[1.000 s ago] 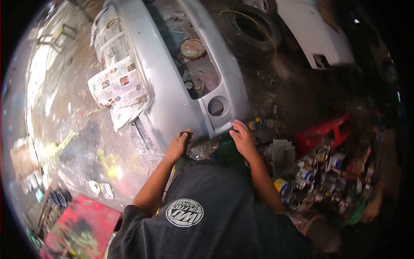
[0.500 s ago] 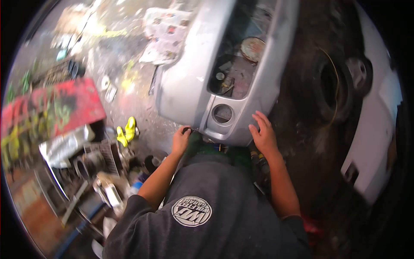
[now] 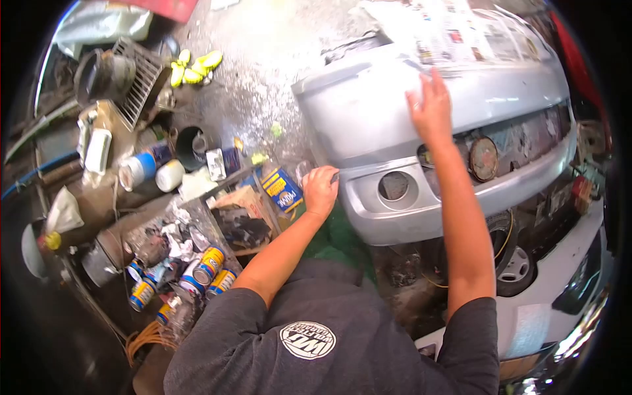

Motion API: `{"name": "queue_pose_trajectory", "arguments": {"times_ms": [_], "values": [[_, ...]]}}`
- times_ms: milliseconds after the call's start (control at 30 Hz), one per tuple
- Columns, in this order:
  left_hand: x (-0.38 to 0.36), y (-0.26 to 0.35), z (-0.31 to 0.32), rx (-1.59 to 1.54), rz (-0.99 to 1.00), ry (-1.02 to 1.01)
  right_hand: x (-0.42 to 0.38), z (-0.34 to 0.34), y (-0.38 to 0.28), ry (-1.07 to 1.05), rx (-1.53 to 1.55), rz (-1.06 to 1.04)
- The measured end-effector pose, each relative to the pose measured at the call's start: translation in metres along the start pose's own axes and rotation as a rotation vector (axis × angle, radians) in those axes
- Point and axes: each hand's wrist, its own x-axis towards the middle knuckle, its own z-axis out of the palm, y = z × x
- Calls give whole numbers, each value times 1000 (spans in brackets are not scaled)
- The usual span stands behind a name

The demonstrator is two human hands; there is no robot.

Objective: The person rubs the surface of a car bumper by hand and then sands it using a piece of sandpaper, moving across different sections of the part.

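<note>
A silver bumper (image 3: 368, 105) lies ahead of me, with a long opening and a round hole near its close end. My right hand (image 3: 431, 108) is over its upper surface, fingers apart, with nothing in it; whether it touches the surface is unclear. Beside the bumper's near left corner is my left hand (image 3: 320, 191), fingers curled round a small dark object of which only a bit shows. Printed paper sheets (image 3: 454, 33) lie on the bumper's far side.
To the left stand several cans (image 3: 209, 264), a blue and yellow box (image 3: 282, 189) and a metal grille (image 3: 138, 79). Yellow shoes (image 3: 195, 68) lie on the floor. A wheel (image 3: 515, 270) and a white car panel (image 3: 559, 289) are at the lower right.
The view has swung round, so the bumper now runs rightward. My right hand has moved from the bumper's near side edge to over its upper surface.
</note>
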Motion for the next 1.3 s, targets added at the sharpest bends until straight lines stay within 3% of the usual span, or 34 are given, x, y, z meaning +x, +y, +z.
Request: {"name": "queue_pose_trajectory", "arguments": {"times_ms": [100, 300, 467, 700, 867, 1000, 1133, 1300], "values": [[-2, -14, 3, -44, 21, -13, 8, 41, 21, -65, -250, -33], [8, -50, 7, -138, 27, -79, 3, 52, 18, -86, -383, -76], [7, -76, 20, -234, 46, -207, 2, 55, 20, -91, -403, -102], [18, -39, 5, -327, 112, -260, 2, 55, 19, -105, -396, -99], [9, -91, 30, -294, -19, -242, 2, 56, 21, -89, -409, -106], [17, -62, 17, -343, 37, -252, 1, 58, 22, -80, -418, -109], [16, -85, 30, -284, -53, -265, 1, 58, 25, -85, -422, -110], [12, -86, 36, -252, -26, -246, 1, 59, 25, -73, -404, -124]]}}
